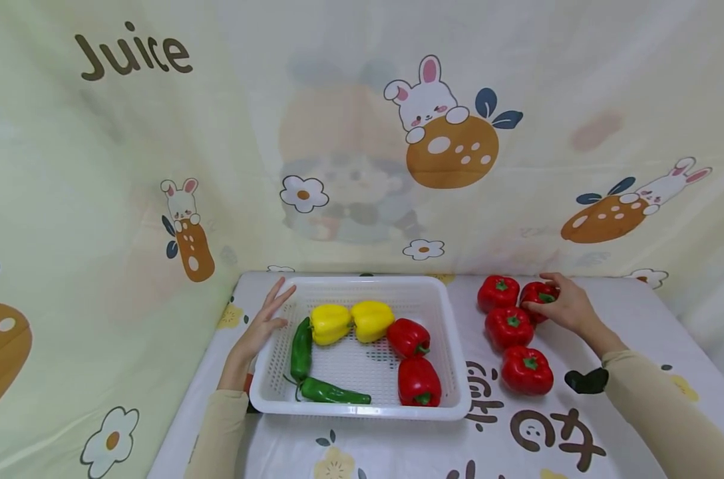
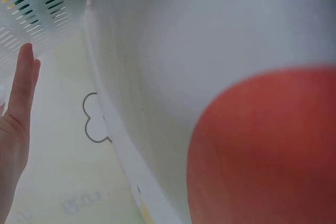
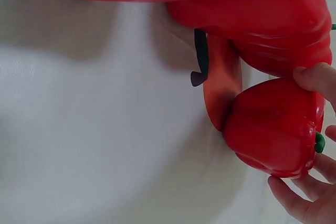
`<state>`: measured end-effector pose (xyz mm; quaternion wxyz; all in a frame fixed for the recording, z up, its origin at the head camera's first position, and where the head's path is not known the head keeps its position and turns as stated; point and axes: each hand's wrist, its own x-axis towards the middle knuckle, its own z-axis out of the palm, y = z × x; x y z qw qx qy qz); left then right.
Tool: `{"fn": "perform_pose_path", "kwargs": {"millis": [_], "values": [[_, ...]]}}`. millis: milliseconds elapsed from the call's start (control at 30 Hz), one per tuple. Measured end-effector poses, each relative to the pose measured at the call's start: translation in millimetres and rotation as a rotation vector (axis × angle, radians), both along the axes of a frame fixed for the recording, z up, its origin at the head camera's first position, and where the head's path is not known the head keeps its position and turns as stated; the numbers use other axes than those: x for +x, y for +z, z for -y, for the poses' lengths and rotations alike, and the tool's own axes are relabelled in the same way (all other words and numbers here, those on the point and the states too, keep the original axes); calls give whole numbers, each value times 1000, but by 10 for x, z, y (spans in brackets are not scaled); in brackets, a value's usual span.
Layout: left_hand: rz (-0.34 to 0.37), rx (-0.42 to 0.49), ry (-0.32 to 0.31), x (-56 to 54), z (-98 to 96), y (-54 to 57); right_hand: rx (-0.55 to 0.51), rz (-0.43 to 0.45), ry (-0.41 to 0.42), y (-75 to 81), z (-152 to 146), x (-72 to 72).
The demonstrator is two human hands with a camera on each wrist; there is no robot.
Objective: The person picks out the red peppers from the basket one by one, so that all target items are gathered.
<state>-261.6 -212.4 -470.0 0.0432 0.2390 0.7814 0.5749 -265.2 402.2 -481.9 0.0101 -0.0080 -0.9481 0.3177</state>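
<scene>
My right hand (image 1: 568,307) grips a red bell pepper (image 3: 275,129) at the back right, thumb on one side and fingertips on the other. Three more red bell peppers stand beside it: one at the back (image 1: 498,293), one in the middle (image 1: 509,328) and one in front (image 1: 527,370). At the left side of a white perforated basket (image 1: 362,410), my left hand (image 1: 261,326) rests with its fingers extended along the wall. Inside the basket lie two yellow bell peppers (image 1: 372,320), two red bell peppers (image 1: 419,382) and two long green peppers (image 1: 336,392).
A white patterned cloth (image 1: 422,452) covers the table. Behind and to the left hangs a cream curtain (image 1: 350,219) printed with rabbits and flowers. The loose red peppers stand to the right of the basket, with a strip of cloth between.
</scene>
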Motion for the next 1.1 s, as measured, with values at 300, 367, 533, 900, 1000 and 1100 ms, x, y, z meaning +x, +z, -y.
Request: {"fn": "perform_pose_path", "kwargs": {"millis": [300,367,533,900,1000,1100], "values": [[-36,-3,24,-183,74,-334,-24,29,1,29,5,1],[-35,4,25,-190,84,-357,-30,37,3,40,1,-4],[-27,19,16,-198,92,-365,-34,59,3,45,-13,10],[4,19,13,-205,81,-357,-31,69,-19,67,-46,73],[19,33,9,-199,82,-356,-12,57,-27,87,-50,97],[13,14,24,-184,79,-335,21,37,-32,120,-57,121]]}}
